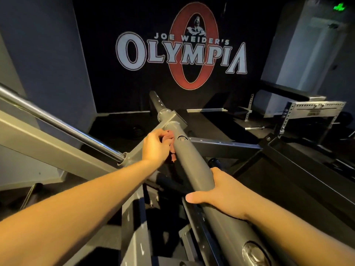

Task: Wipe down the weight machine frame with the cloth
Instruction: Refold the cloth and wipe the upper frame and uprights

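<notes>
1. Cloth [172, 149], reddish and bunched, is pinched in the left hand [156, 146] against the left flank of the grey frame tube [192, 169], just below its flanged joint [166, 117].
2. Right hand [226, 196] wraps the tube lower down, likely to steady it.
3. Tube between the hands lies bare for strokes; chrome bar [63, 123] crowds the left.

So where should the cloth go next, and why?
Probably slide the cloth down the grey tube toward the right hand. The left hand holds it against the tube just below the flange, and the right hand grips the tube lower down, so the stretch between them looks next to wipe.
</notes>
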Demonstrator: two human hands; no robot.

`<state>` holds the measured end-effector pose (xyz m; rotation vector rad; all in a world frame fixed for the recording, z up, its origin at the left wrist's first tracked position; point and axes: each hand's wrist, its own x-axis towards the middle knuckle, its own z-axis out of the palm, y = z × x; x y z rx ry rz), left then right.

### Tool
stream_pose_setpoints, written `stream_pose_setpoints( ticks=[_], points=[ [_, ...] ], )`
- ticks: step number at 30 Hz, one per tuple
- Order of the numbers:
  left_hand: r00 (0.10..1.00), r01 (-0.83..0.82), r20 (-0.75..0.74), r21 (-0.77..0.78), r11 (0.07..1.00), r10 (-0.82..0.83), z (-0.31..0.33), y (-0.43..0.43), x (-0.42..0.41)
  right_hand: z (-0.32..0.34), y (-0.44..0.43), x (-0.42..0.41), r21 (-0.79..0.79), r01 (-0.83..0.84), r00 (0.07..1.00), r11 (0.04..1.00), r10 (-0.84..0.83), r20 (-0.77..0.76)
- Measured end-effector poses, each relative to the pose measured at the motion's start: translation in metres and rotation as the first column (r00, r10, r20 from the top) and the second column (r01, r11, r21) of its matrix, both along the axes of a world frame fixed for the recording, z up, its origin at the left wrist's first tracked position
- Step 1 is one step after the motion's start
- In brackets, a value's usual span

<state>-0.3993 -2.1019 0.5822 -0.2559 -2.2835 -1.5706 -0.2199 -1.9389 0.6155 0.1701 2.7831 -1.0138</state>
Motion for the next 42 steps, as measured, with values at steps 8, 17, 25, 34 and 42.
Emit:
stream_pose_setpoints(
  ticks=[8,17,25,34,42],
  points=[
    [0.980,0.083,0.175,0.063,0.995,-0.093,-0.055,0.003,0.021,0.005,0.002,0.003,-0.087,-0.048,0.999,0.995,0.048,-0.006],
    [0.989,0.019,-0.144,-0.084,0.996,-0.031,0.048,-0.004,-0.047,0.009,0.004,0.003,-0.069,-0.045,0.998,0.997,0.048,0.033],
    [0.974,0.224,0.038,-0.234,0.946,-0.222,0.060,0.005,-0.028,0.003,0.004,-0.001,-0.083,-0.024,0.997,0.996,0.031,0.075],
    [0.860,0.496,0.175,-0.063,0.866,-0.480,0.101,0.008,0.043,0.052,0.023,-0.055,-0.610,0.109,0.969,0.785,-0.221,-0.111],
    [0.924,0.309,0.223,0.046,0.950,-0.311,0.083,-0.013,0.040,0.049,0.045,-0.119,-0.650,0.154,0.908,0.744,-0.366,-0.204]
  ],
)
